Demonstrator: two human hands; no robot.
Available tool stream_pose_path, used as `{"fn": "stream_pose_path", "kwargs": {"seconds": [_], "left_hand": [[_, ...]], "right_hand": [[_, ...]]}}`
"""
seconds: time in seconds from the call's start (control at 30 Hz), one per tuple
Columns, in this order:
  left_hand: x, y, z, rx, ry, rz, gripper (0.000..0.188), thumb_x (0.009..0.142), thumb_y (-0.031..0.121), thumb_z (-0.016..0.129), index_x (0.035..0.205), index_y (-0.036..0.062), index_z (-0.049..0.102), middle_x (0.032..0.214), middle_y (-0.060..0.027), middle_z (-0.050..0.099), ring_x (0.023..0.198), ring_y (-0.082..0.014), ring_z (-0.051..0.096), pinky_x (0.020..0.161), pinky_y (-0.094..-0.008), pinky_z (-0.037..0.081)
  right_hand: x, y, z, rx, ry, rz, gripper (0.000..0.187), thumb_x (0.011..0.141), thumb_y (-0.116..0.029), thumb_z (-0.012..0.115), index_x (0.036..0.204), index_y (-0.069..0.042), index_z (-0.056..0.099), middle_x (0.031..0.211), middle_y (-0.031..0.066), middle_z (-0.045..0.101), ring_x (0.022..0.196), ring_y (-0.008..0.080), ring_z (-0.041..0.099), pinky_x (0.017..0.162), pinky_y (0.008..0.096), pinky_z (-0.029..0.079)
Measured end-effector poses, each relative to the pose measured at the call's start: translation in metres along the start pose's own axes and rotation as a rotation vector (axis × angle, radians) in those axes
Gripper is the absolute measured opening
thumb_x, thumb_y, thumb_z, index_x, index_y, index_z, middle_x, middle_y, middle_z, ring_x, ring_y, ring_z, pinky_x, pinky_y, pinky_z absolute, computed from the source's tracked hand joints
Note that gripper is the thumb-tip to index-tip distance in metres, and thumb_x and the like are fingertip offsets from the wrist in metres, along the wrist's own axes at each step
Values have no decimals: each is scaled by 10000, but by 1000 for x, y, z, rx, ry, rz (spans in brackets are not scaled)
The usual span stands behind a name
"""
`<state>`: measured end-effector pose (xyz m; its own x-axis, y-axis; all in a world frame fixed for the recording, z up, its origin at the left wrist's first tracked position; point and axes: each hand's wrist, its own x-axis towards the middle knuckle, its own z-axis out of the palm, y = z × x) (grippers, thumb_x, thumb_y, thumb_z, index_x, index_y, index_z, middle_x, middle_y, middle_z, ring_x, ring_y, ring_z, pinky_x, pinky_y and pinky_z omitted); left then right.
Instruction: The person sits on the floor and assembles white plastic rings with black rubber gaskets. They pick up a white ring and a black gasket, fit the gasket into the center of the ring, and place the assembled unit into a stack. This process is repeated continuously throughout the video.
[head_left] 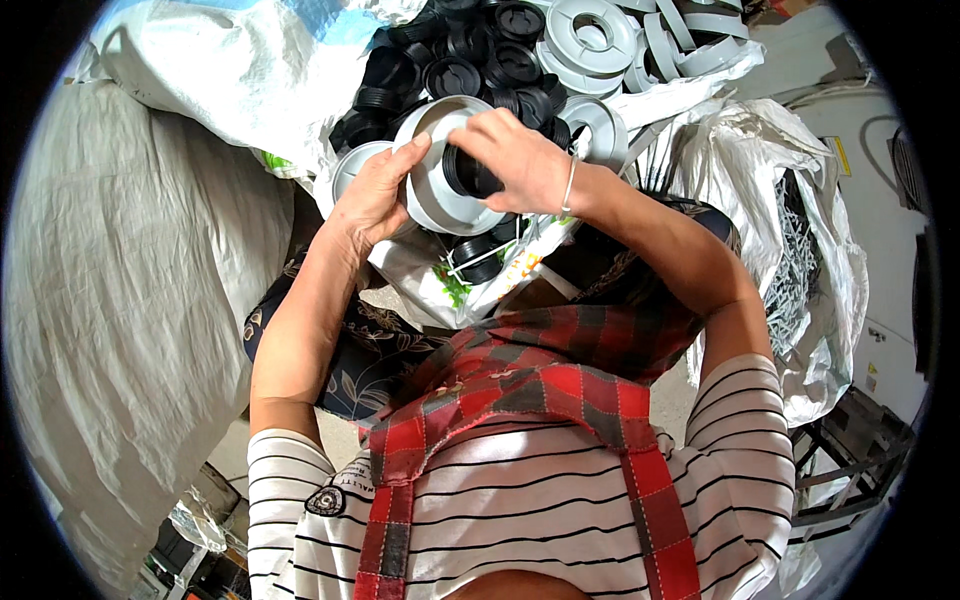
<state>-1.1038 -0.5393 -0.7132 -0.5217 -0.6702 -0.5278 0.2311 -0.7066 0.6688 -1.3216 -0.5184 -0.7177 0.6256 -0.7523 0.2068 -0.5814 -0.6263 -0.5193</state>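
Observation:
My left hand grips the rim of a light grey round plastic dish, its thumb over the edge and its fingers mostly hidden behind. Inside the dish, my right hand has its fingers closed round a black ribbed plastic cap, which is turned on its side. Whether the cap is fastened to the dish cannot be seen. Another grey round piece shows just beyond my left hand. Below the dish, near my lap, lies a black cap with thin grey strips around it.
A heap of black caps lies beyond my hands, with grey flanged rings at its right. A large white woven sack fills the left side. On the right, an open white sack holds thin grey plastic strips.

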Motion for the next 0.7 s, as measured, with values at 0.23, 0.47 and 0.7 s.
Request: {"fn": "stream_pose_path", "kwargs": {"seconds": [0.23, 0.47, 0.7], "left_hand": [[-9, -1, 18, 55, 61, 201, 420, 889, 294, 626, 1129, -35, 522, 1009, -91, 619, 868, -154, 619, 752, -309, 530], [-25, -10, 21, 736, 167, 408, 487, 806, 242, 728, 1165, -34, 549, 969, -72, 617, 858, -100, 549, 755, -249, 456], [-22, -31, 17, 1372, -139, 443, 587, 785, 297, 707, 1207, -67, 524, 1223, -240, 549, 1151, -337, 532, 984, -370, 415]], "right_hand": [[-7, 11, 7, 313, 8, 325, 851, 784, -676, 541, 950, 158, 526, 686, 257, 618, 503, 274, 631, 440, 361, 523], [-3, 7, -18, 619, -302, 727, 743, 865, -636, 423, 930, 87, 584, 834, 236, 653, 732, 296, 667, 641, 386, 547], [-30, 88, -64, -463, -315, 987, 341, 871, -276, 536, 1043, 4, 630, 1038, 203, 639, 959, 351, 623, 813, 413, 502]]}}
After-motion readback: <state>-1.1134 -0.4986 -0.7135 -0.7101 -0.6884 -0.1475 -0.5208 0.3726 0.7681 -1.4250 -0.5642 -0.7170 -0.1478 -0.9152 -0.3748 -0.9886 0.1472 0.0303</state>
